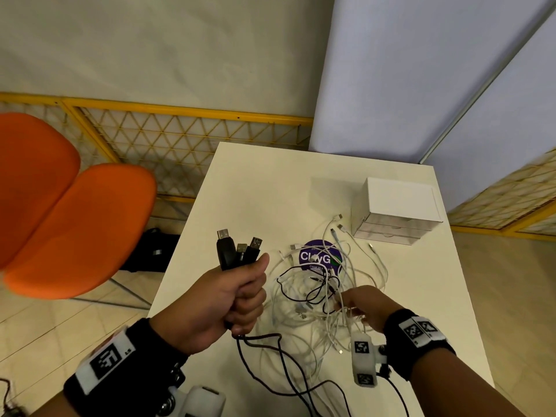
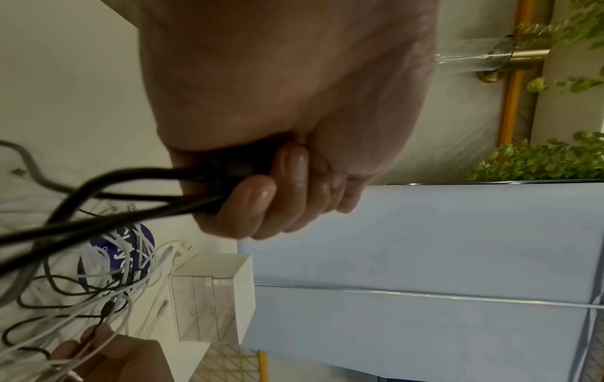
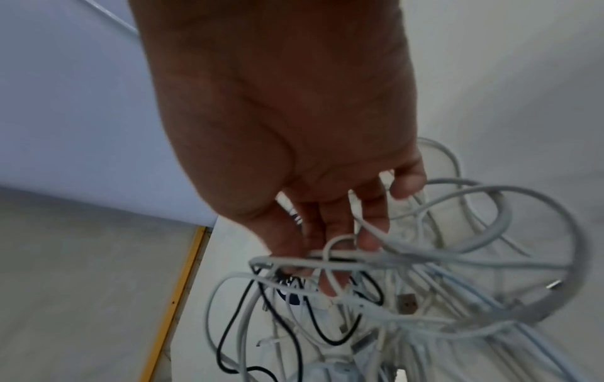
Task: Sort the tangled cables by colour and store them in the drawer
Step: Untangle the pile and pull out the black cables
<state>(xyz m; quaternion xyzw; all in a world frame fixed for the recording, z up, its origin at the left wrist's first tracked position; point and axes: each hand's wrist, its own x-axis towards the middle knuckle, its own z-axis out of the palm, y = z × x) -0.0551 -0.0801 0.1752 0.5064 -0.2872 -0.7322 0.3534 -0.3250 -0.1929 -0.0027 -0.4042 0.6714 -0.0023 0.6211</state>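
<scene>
My left hand (image 1: 237,296) is raised over the table's left part and grips a bundle of black cables (image 1: 237,251); their USB plugs stick up above the fist and their cords hang down to the table. The left wrist view shows the same fist (image 2: 261,196) round the black cords (image 2: 114,196). My right hand (image 1: 358,305) reaches into the tangle of white cables (image 1: 301,314), its fingers (image 3: 340,240) threaded among white strands (image 3: 457,258) and pinching some. A black cable (image 3: 225,333) still runs through the heap. The white drawer box (image 1: 397,212) stands behind, its drawers closed.
A round purple sticker (image 1: 320,257) lies under the heap on the white table (image 1: 240,191). An orange chair (image 1: 60,221) stands to the left with a black bag (image 1: 153,251) on the floor. Pale partition panels (image 1: 421,85) and a yellow lattice rail (image 1: 180,136) stand behind the table.
</scene>
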